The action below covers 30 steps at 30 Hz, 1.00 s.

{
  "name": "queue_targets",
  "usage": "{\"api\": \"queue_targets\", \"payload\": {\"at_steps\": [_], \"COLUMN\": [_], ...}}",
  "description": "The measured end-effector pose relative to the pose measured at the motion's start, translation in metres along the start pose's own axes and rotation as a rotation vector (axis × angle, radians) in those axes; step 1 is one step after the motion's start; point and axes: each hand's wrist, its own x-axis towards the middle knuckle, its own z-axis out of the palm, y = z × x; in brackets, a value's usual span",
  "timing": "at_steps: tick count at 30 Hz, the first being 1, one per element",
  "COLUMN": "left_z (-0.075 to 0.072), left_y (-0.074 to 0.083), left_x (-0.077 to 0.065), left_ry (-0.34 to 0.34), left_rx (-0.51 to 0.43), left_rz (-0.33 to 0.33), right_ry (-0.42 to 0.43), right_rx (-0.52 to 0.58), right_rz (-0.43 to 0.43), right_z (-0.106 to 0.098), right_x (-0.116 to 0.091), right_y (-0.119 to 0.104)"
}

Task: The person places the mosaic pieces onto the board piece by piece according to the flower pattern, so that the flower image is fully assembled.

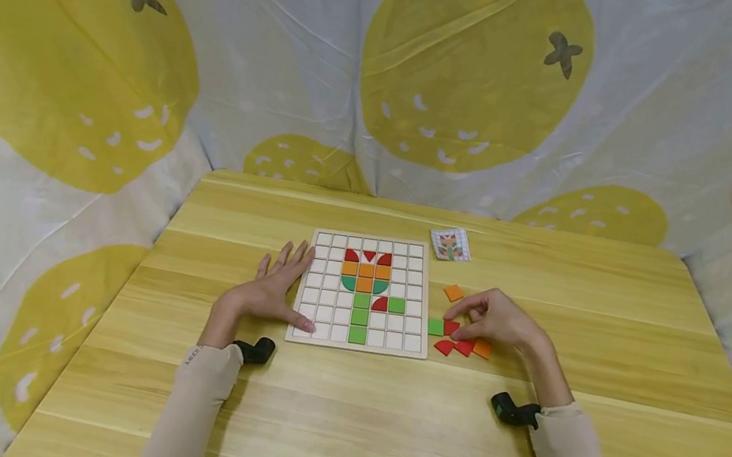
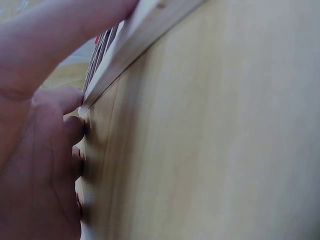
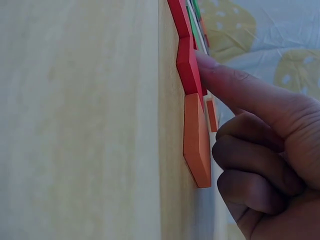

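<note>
A wooden grid board (image 1: 414, 352) lies on the table, with red, orange and green tiles (image 1: 363, 300) set in a flower shape. My left hand (image 1: 270, 289) rests at the board's left side, fingers spread, thumb over its lower left corner; the left wrist view shows this hand (image 2: 45, 135) against the board's edge (image 2: 130, 47). To the right of the board, my right hand (image 1: 495, 319) has thumb and index finger at either side of a red quarter-circle tile (image 1: 450, 327). Its other fingers are curled, as the right wrist view shows (image 3: 270, 145).
Near the right hand lie a green square tile (image 1: 436, 327), more red tiles (image 1: 444, 347) and orange square tiles (image 1: 453, 293). A small picture card (image 1: 451, 244) of a flower lies beyond the board's right corner. A lemon-print cloth (image 1: 296, 34) hangs behind the table (image 1: 362, 436).
</note>
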Motion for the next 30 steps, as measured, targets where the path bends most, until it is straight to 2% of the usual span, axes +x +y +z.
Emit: {"api": "queue_targets", "payload": {"at_steps": [16,21,24,30], "left_z": [0.001,0.000,0.000,0.000], "left_y": [-0.001,-0.001,-0.001,0.000], "left_x": [0.002,0.003,0.004,0.003], "left_ry": [-0.005,-0.011,-0.012,-0.006], "left_rx": [0.004,0.007,0.002,-0.002], "left_rz": [-0.005,-0.001,-0.002,-0.009], "right_ry": [-0.013,0.037,0.046,-0.028], "right_rx": [-0.006,0.008,0.043,0.076], "right_rz": [0.002,0.020,0.000,-0.067], "right_z": [0.001,0.001,0.008,0.036], "right_x": [0.001,-0.001,0.002,0.020], "right_y": [0.001,-0.004,-0.013,-0.033]}}
